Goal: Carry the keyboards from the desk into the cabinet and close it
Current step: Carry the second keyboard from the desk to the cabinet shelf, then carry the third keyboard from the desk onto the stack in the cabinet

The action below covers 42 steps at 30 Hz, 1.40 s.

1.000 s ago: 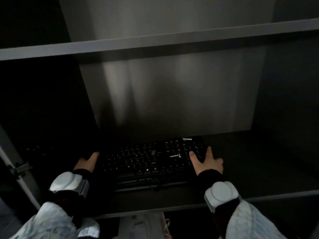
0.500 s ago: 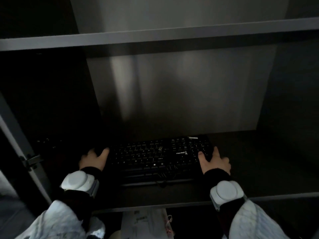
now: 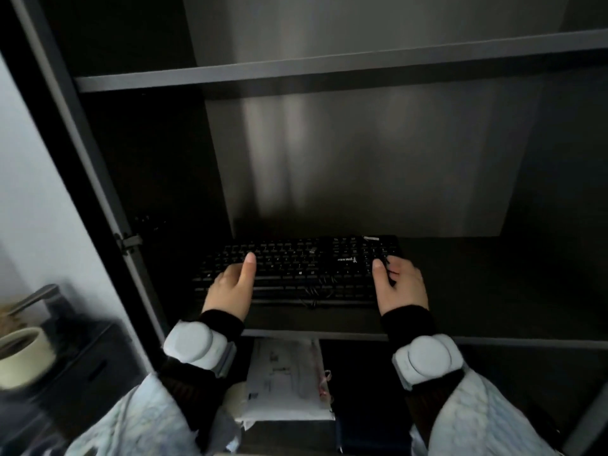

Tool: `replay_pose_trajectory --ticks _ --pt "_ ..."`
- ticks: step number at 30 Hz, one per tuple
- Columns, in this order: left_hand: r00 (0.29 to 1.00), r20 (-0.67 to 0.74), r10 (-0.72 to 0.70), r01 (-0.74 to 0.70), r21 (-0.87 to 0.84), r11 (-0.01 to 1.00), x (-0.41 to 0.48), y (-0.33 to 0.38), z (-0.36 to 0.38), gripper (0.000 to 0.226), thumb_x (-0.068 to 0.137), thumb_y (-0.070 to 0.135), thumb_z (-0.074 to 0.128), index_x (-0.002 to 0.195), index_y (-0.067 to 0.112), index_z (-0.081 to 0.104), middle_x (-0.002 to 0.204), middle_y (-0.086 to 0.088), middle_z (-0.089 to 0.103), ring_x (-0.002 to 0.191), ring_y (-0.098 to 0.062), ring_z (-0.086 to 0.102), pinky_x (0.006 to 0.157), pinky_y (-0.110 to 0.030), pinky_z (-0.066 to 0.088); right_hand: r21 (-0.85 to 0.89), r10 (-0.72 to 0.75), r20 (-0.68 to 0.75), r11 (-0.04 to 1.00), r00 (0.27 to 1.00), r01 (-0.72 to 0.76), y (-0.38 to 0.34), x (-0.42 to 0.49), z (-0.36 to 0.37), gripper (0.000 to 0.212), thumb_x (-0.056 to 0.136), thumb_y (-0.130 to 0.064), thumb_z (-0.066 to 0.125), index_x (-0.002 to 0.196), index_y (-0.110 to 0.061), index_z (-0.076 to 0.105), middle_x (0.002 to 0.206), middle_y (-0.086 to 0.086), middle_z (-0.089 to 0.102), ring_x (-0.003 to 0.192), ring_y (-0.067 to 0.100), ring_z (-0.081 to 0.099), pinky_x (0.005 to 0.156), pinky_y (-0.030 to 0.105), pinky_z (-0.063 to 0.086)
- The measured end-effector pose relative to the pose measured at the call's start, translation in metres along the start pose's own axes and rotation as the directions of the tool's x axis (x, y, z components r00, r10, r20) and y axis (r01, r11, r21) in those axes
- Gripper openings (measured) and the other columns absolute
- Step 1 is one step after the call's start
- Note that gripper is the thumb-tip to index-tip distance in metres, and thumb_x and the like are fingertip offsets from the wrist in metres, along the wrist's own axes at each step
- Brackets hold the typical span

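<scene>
A black keyboard lies on the middle shelf of the dark cabinet, on top of a second black keyboard whose front edge and tangled cable show beneath. My left hand rests on the left part of the top keyboard, its thumb stretched over the keys and its fingers curled out of sight. Over the right end by the number pad, my right hand has its fingers wrapped around the edge. Both wrists wear grey bands.
An upper shelf spans the cabinet above. The cabinet's left frame carries a hinge. White papers lie on the shelf below. Outside, at the left, a pale cup stands on a dark low unit.
My left hand has slid from the keyboard's left end onto its keys. The right hand stays at the right end. My view has pulled back and left, and the cabinet frame now shows.
</scene>
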<state>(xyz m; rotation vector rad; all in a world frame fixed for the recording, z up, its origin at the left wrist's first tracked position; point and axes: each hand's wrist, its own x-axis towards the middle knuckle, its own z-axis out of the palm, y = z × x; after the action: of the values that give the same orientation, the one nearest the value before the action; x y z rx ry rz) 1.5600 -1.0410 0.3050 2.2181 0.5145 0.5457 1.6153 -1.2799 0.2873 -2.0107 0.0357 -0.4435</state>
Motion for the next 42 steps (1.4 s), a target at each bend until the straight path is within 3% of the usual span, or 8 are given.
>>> replay_pose_trajectory --ticks 3,7,14,18,22,27,35,42 --pt "0.997 0.025 -0.072 0.075 -0.125 0.989 -0.044 -0.002 0.001 0.064 0.091 0.063 0.021 0.106 0.019 0.064 0.116 -0.009 0.067 0.108 -0.029 0.061 0.100 -0.037 0.041 0.115 -0.069 0.045 0.991 0.997 0.063 -0.005 -0.033 -0.013 0.042 0.090 -0.042 0.050 0.117 -0.011 0.057 0.106 0.004 0.063 0.090 0.012 0.056 0.082 0.023 0.042" --pt "0.985 0.027 -0.172 0.173 -0.284 0.943 -0.116 -0.014 0.001 0.064 0.084 0.073 0.016 0.076 0.031 0.064 0.083 0.006 0.073 0.063 -0.014 0.061 0.061 -0.031 0.042 0.104 -0.105 0.137 0.990 0.985 0.091 0.010 -0.086 -0.037 0.036 0.090 -0.042 0.049 0.107 -0.013 0.061 0.090 -0.005 0.058 0.079 0.008 0.053 0.065 0.013 0.034" --pt "0.918 0.023 -0.395 0.374 -0.377 0.847 -0.258 -0.056 0.002 0.068 0.087 0.069 0.023 0.064 0.025 0.070 0.058 0.004 0.072 0.046 -0.008 0.056 0.049 -0.023 0.039 0.131 -0.099 0.423 0.990 0.901 0.047 0.036 -0.196 -0.067 0.029 0.092 -0.041 0.045 0.090 -0.017 0.060 0.081 -0.006 0.057 0.077 0.009 0.051 0.059 0.013 0.032" --pt "0.883 -0.008 -0.469 0.423 -0.416 0.805 -0.311 -0.077 -0.029 0.069 0.089 0.064 0.024 0.067 0.016 0.069 0.067 -0.004 0.071 0.055 -0.020 0.055 0.054 -0.028 0.042 0.169 -0.194 0.535 0.978 0.822 0.122 0.016 -0.258 -0.060 0.030 0.092 -0.043 0.043 0.068 -0.026 0.045 0.066 -0.013 0.047 0.063 0.003 0.045 0.055 0.003 0.034" --pt "0.845 -0.108 -0.524 0.447 -0.397 0.802 -0.363 -0.106 -0.085 0.068 0.090 0.063 0.019 0.073 0.021 0.070 0.070 0.003 0.072 0.054 -0.016 0.059 0.046 -0.020 0.044 0.247 -0.254 0.678 0.963 0.690 0.111 -0.017 -0.335 -0.047 0.030 0.093 -0.043 0.043 0.070 -0.024 0.049 0.070 -0.009 0.055 0.077 0.014 0.053 0.062 0.021 0.030" --pt "0.761 -0.206 -0.615 0.489 -0.441 0.752 -0.449 -0.158 -0.170 0.068 0.091 0.062 0.021 0.076 0.018 0.071 0.083 -0.007 0.075 0.069 -0.022 0.066 0.063 -0.030 0.047 0.320 -0.317 0.836 0.945 0.448 0.071 -0.061 -0.458 -0.021 0.057 0.088 -0.053 0.037 0.096 -0.004 0.063 0.094 0.013 0.070 0.096 0.028 0.063 0.085 0.033 0.046" --pt "0.535 -0.377 -0.756 0.619 -0.434 0.655 -0.620 -0.251 -0.357 0.064 0.086 0.068 0.016 0.077 0.029 0.065 0.087 0.008 0.072 0.071 -0.014 0.065 0.065 -0.028 0.041 0.417 -0.415 0.903 0.909 0.116 0.006 -0.154 -0.700 0.008 0.046 0.095 -0.040 0.037 0.115 -0.007 0.061 0.118 0.009 0.066 0.116 0.022 0.057 0.090 0.015 0.034" --pt "0.394 -0.453 -0.800 0.657 -0.470 0.590 -0.713 -0.311 -0.478 0.069 0.084 0.072 0.012 0.089 0.028 0.065 0.093 0.011 0.068 0.079 -0.009 0.064 0.069 -0.027 0.039 0.461 -0.460 0.887 0.886 -0.036 0.045 -0.211 -0.851 0.035 0.049 0.095 -0.040 0.036 0.127 -0.007 0.053 0.130 0.008 0.060 0.124 0.020 0.052 0.087 0.011 0.030"
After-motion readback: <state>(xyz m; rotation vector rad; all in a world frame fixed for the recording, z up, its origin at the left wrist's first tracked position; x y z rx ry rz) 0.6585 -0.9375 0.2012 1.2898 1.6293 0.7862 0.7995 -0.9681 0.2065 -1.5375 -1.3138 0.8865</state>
